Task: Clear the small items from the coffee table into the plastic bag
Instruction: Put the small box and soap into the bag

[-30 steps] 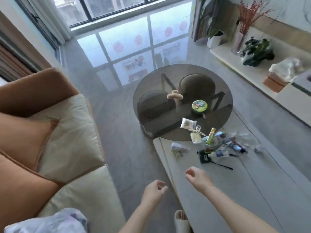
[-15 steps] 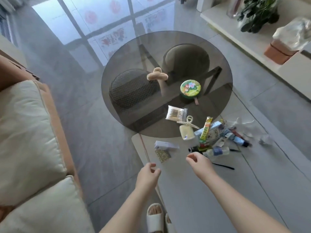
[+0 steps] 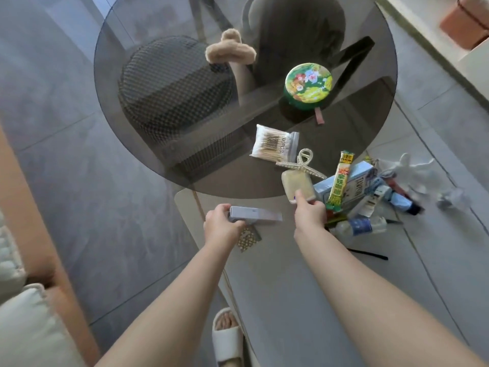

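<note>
left grip (image 3: 222, 225) curled, right grip (image 3: 309, 211) pinching

Glossy smoked-glass tabletop (image 3: 158, 144), fuzzy plush hair claw (image 3: 230, 50)

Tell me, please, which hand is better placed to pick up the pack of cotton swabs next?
Right, probably. The right hand is nearer the pack of cotton swabs, though it pinches the beige packet. The left hand grips the white box, farther away.

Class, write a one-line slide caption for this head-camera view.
Left hand grips a flat grey box while right hand pinches a beige packet.
</note>
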The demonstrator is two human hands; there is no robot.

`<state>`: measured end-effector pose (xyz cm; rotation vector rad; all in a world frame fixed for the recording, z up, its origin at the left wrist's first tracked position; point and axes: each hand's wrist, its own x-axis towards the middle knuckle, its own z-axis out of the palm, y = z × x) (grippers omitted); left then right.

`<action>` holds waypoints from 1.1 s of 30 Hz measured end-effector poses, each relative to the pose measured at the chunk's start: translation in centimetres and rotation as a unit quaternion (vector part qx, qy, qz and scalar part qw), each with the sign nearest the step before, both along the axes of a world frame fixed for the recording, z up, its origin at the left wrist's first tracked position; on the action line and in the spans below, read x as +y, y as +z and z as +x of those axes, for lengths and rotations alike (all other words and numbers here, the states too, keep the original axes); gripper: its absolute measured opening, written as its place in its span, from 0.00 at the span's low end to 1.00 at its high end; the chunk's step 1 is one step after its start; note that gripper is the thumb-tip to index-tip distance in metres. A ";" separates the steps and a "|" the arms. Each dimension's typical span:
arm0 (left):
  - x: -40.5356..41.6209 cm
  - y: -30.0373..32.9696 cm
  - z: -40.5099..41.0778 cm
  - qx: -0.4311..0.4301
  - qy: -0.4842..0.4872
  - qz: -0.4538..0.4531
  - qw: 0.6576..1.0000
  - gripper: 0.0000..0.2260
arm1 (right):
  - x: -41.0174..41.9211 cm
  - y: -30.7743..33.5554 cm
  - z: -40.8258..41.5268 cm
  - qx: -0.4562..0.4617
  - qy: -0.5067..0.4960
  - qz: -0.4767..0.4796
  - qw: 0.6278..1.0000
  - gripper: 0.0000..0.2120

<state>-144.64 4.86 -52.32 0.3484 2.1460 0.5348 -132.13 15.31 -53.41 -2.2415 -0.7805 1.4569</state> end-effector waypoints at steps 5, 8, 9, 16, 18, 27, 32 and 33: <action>-0.9 0.5 -0.3 0.014 -0.046 0.024 0.999 0.12 | 0.3 0.0 -0.3 -0.024 -0.036 0.022 0.999 0.16; -2.5 1.5 -0.7 -0.038 0.022 0.047 0.998 0.11 | -0.4 0.4 0.3 -0.008 -0.026 0.017 0.999 0.15; -3.3 1.6 -0.9 -0.047 0.037 0.046 0.997 0.11 | -0.7 0.8 0.4 -0.001 -0.017 0.015 1.000 0.15; -9.5 2.3 -2.6 -0.106 0.198 0.025 0.974 0.07 | -5.5 1.3 0.6 0.076 0.042 -0.033 0.996 0.08; -10.7 2.2 -2.6 -0.137 0.252 0.032 0.957 0.08 | -7.0 1.0 -0.1 0.091 0.053 -0.051 0.993 0.05; -10.4 1.3 -1.1 -0.217 0.320 0.070 0.920 0.07 | -10.5 -1.1 -3.4 -0.027 0.179 -0.036 0.983 0.06; -10.2 0.5 -1.0 -0.223 0.332 0.074 0.914 0.09 | -10.9 -2.1 -4.5 -0.081 0.174 -0.026 0.981 0.11; -10.3 0.5 -1.0 -0.223 0.334 0.073 0.913 0.09 | -11.0 -2.3 -4.5 -0.086 0.175 -0.027 0.980 0.12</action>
